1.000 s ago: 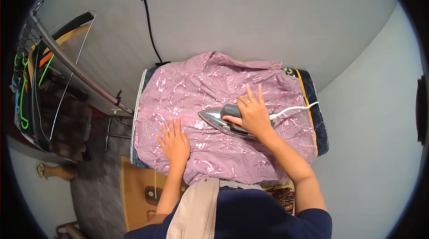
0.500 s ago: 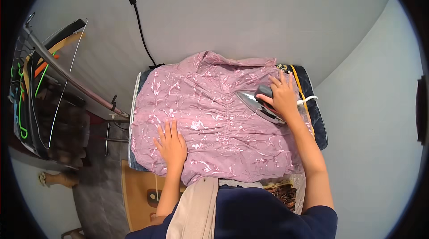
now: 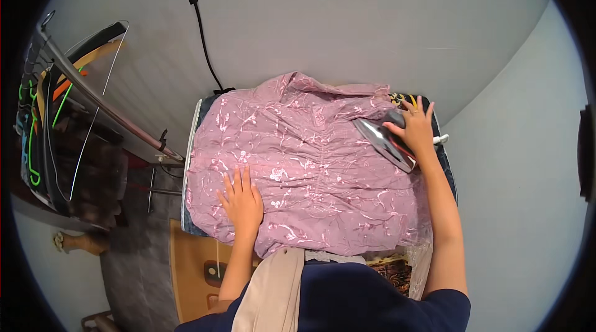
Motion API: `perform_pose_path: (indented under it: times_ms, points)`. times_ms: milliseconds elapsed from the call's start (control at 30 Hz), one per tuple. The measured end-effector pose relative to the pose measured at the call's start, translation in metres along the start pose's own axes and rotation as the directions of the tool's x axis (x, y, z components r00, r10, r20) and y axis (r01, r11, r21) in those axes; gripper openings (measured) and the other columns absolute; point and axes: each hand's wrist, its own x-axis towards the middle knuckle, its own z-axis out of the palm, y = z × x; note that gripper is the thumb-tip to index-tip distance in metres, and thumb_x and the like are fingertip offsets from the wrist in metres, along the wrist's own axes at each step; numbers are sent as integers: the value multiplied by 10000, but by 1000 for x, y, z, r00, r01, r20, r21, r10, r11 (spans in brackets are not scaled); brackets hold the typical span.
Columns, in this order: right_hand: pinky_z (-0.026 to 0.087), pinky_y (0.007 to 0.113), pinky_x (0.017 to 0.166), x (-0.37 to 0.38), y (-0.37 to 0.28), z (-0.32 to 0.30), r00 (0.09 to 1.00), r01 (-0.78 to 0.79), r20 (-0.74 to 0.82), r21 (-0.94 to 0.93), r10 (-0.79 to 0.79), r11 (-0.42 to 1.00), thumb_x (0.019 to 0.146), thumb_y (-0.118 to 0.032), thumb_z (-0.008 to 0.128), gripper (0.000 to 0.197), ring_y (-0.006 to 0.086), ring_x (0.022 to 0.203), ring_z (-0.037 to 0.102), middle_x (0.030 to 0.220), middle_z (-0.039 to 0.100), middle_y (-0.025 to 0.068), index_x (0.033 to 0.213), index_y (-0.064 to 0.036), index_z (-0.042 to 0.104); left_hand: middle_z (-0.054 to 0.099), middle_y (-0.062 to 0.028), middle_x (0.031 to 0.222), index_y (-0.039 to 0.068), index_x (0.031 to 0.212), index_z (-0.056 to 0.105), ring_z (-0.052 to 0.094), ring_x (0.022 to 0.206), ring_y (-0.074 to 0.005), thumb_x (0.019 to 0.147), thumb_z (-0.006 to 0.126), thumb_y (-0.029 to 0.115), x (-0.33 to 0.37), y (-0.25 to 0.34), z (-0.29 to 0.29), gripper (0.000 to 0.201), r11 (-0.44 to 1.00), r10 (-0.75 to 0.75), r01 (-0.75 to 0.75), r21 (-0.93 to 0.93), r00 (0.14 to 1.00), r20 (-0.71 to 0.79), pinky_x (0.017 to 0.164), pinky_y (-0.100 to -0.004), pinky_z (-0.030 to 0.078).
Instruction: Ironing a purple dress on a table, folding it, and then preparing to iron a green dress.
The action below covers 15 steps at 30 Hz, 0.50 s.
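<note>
Presently: one iron [image 3: 379, 139], gripped in the right hand [image 3: 418, 126]; long axis slanting, tip to that hand's left, heel on its wrist side. One pink garment [image 3: 301, 177], spread between the hands; left hand [image 3: 244, 205] flat on it, gripping nothing, well apart from the iron.

Left hand [image 3: 244, 203] splayed palm-down, right hand [image 3: 416, 131] farther forward, thumb-side grip.

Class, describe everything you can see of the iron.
The iron has a shiny, silvery, metal-looking body narrowing to a point, and a dark grey handle held by the right hand. Its tip faces far left, its broad end near right. It is over the right part of the pink floral garment; whether it lies flat is unclear. A white cord shows beyond the wrist.
</note>
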Motion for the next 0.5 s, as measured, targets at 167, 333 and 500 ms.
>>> perform_pose_path:
  times_ms: [167,333,500]
  points:
    - [107,637,1095,-2,-12,1,994,110,-10,49,-109,993,748,-580,644,609,387,1273,426,1041,678,103,905,6,705,369,-68,1472,201,1434,364,280,1376,-337,939,414,255,-1,-3,0,501,1000,1,-1,-3,1000,-7,1076,-595,219]
    - [103,699,1057,14,-73,7,977,212,-45,145,-208,966,741,-620,616,636,389,1277,419,1077,662,81,853,1,693,384,-73,1462,187,1414,399,292,1371,-336,930,435,246,-1,-2,3,490,999,6,-8,-36,999,-34,1071,-610,202]
    - [100,721,1038,15,-87,7,970,241,-65,146,-233,960,729,-616,632,619,394,1261,431,978,654,71,827,-6,676,373,-66,1470,189,1412,403,290,1374,-337,929,433,242,-1,0,6,487,999,0,-1,-38,999,-38,1075,-614,186]
